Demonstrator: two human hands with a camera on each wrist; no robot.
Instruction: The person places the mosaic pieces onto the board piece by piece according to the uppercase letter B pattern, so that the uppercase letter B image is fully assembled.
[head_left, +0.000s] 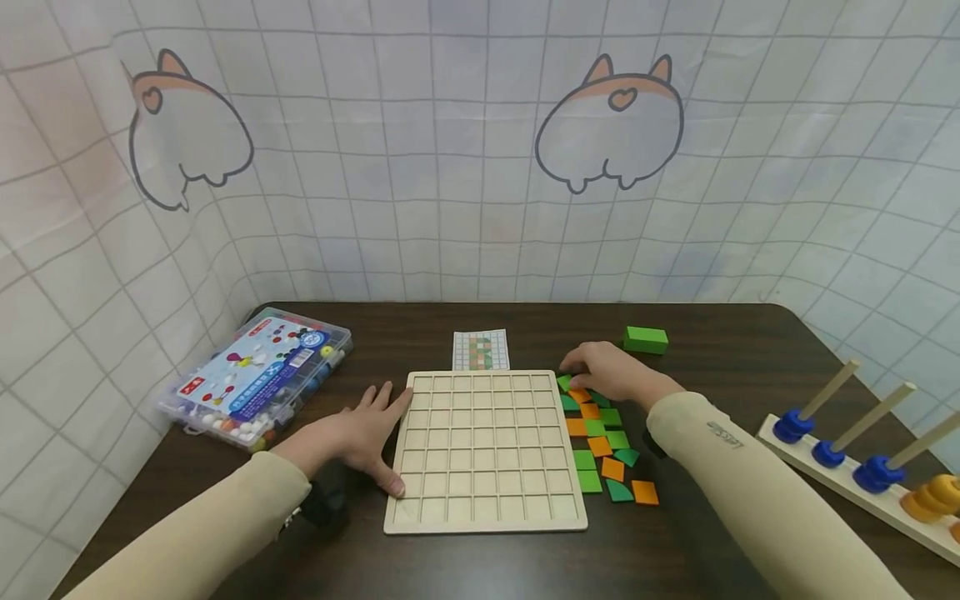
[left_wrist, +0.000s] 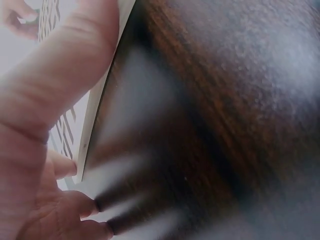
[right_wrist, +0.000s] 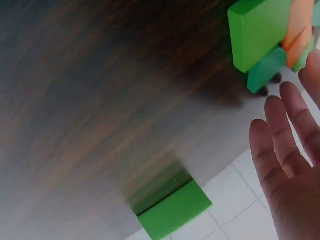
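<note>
A pale wooden board (head_left: 486, 450) with a grid of square recesses lies flat on the dark table. My left hand (head_left: 367, 437) is spread along its left edge, the thumb near the lower corner and the fingers higher up. Beside the board's right edge lies a spread of tiles: orange squares (head_left: 645, 492), green squares (head_left: 589, 482) and dark green quarter-rounds (head_left: 619, 492). My right hand (head_left: 609, 371) is over the far end of these tiles, its fingertips close to a light green tile (head_left: 565, 382). In the right wrist view several of its fingers (right_wrist: 282, 135) are extended.
A printed pattern card (head_left: 481, 350) lies behind the board. A green block (head_left: 645, 339) stands beyond my right hand. At the left is a clear plastic case (head_left: 258, 375) of coloured pieces; at the right, a peg stand (head_left: 847, 471) with blue and orange rings. A gridded curtain (head_left: 480, 233) hangs behind.
</note>
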